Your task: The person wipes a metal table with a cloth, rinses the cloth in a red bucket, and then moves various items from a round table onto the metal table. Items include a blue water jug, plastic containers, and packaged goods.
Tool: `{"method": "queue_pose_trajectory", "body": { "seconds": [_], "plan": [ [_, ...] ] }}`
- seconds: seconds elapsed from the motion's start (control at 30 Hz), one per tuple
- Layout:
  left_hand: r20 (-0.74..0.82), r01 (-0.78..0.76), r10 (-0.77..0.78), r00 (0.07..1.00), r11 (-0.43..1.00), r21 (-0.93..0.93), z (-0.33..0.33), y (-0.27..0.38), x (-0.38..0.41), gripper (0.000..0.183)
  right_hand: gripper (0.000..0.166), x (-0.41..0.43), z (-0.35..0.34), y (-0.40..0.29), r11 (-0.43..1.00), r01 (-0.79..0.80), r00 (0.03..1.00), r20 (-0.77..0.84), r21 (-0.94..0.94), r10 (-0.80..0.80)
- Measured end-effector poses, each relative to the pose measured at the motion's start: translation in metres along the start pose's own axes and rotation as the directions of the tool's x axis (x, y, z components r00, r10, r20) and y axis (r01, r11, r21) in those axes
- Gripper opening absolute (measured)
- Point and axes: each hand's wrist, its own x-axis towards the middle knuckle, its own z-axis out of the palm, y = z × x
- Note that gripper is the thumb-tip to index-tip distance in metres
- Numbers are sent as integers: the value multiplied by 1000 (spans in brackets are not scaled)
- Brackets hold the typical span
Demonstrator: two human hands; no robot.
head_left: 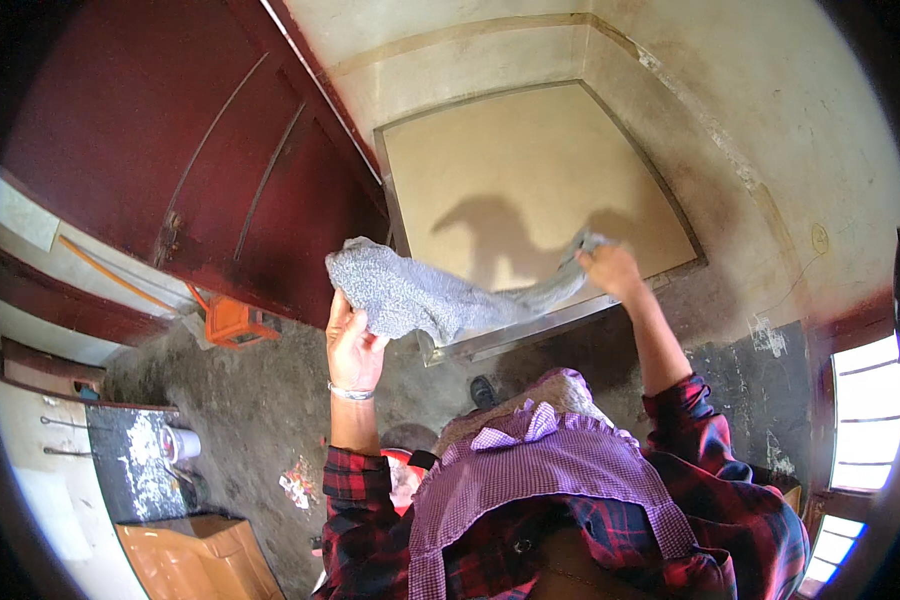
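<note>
A grey textured cloth (397,289) is stretched between my two hands above the front edge of a cream-topped table (525,150). My left hand (354,337) grips its wider, spread end, with the thumb in front. At the other end, my right hand (611,268) clutches a bunched part of the cloth; that hand is slightly blurred. Between them the cloth sags into a narrow twist. Its shadow and that of my right hand fall on the tabletop.
A dark red door (270,150) stands at the left of the table. On the concrete floor are an orange stool-like object (236,324), a white bucket (180,444) and a brown sofa-like seat (195,559). A red basin (403,480) is partly hidden by my left arm. A barred window (870,412) is at right.
</note>
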Motion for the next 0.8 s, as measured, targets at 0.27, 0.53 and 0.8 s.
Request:
{"method": "queue_pose_trajectory", "body": {
  "seconds": [0.27,0.53,0.8],
  "plan": [
    [259,144,-84,962,965,-220,21,4,51,81,64,-9,95,-108,857,392,827,279,335,-487],
    [440,222,-173,881,973,-61,11,61,70,96,49,6,61,-158,886,457,849,263,71,-459],
    [394,182,-201,897,980,84,-3,83,96,93,53,30,19,-183,613,71,726,380,787,-573]
  ]
}}
